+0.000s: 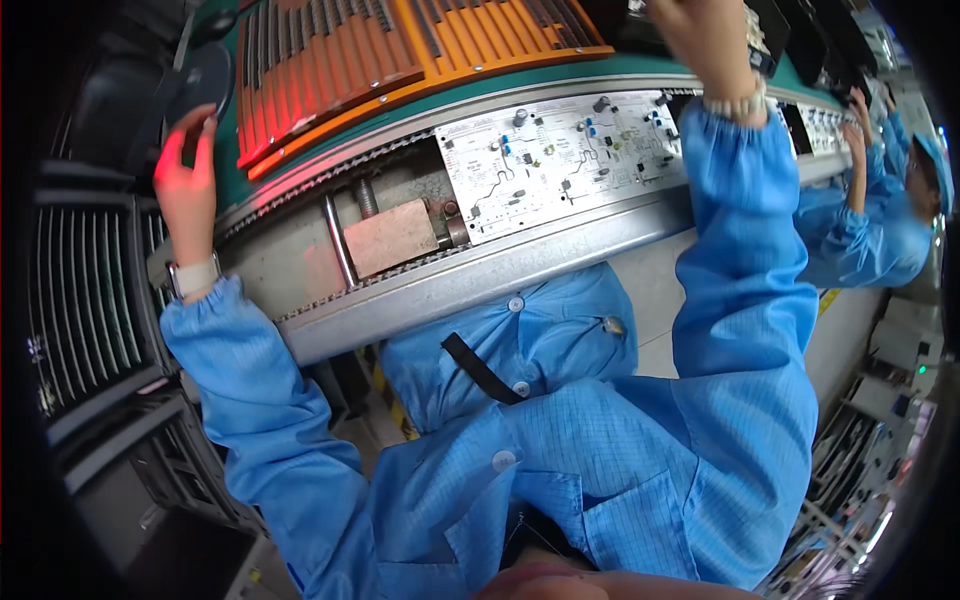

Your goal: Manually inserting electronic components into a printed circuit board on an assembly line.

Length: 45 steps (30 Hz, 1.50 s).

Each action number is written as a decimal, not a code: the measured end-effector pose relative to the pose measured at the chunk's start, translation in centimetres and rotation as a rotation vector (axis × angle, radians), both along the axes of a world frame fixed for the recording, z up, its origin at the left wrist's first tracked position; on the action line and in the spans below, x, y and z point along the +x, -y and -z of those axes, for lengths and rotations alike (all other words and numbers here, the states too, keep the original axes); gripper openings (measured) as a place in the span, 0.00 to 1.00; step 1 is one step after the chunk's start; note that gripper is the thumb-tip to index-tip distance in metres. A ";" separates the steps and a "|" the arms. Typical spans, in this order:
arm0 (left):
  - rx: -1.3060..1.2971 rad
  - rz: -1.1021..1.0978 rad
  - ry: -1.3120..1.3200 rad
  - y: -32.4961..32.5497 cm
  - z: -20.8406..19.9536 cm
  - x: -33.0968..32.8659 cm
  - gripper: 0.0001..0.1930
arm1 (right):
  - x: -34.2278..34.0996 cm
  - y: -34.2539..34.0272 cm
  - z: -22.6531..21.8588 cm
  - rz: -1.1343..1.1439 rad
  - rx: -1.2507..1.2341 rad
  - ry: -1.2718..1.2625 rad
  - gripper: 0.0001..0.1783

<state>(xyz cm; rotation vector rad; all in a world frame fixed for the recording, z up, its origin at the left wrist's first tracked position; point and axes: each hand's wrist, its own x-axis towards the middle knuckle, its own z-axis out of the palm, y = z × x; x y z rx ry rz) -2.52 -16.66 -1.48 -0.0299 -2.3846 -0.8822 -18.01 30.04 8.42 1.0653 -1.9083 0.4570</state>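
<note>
Overhead, left hand point(185, 175) raised — right hand point(705, 40) higher

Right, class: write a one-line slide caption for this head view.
Worker in blue coat reaches left hand and right hand over a conveyor carrying a white circuit board.

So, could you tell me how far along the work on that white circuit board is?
The white circuit board on the conveyor rail already carries several blue and grey components. In hand: the left hand touches a dark round disc, and the right hand reaches past the board's far edge; what it grips is cut off. Much of the board's surface is unfilled.
</note>
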 end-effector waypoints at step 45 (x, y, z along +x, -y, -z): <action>0.144 0.464 0.525 -19.9 -0.7 2.2 0.09 | -7.3 -2.1 5.3 0.144 -0.366 0.491 0.06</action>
